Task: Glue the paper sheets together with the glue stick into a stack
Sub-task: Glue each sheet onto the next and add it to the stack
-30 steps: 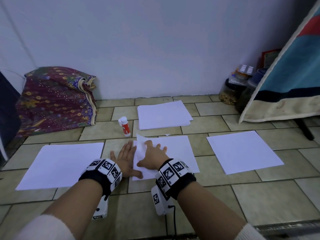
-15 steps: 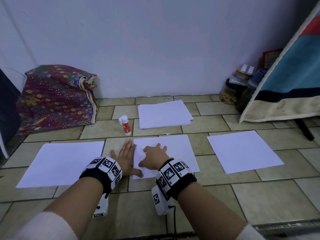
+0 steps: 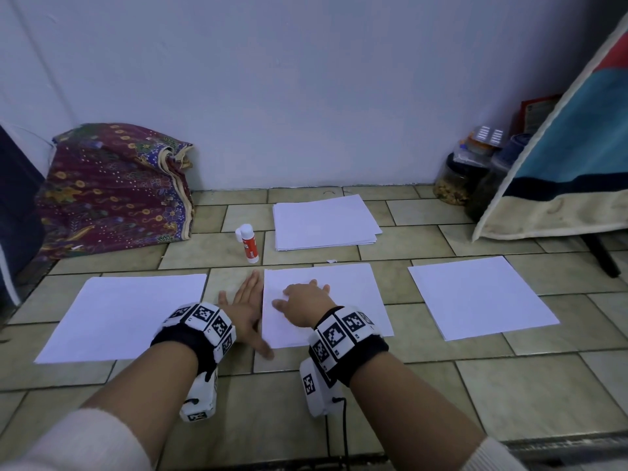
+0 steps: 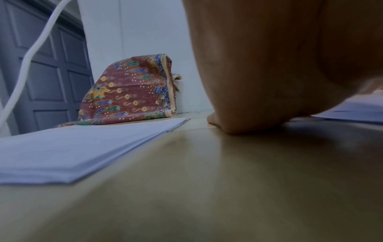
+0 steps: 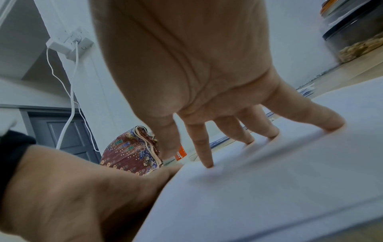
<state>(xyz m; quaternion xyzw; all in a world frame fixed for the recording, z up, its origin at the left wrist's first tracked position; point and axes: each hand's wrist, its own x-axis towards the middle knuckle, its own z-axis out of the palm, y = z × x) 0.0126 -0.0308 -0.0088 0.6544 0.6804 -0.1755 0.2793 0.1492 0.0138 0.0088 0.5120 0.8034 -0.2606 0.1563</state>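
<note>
White paper on the tiled floor: we press our right hand, fingers spread and gripping nothing, onto the middle sheet, left hand flat against its edge, glue stick beyond; smoothing outward should seat it squarely.

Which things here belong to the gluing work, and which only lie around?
For the job:
- white paper sheets under the right hand
- red-and-white glue stick
- white paper pile by the wall

Only lying about:
- folded maroon patterned cloth
- clear food jars
</note>
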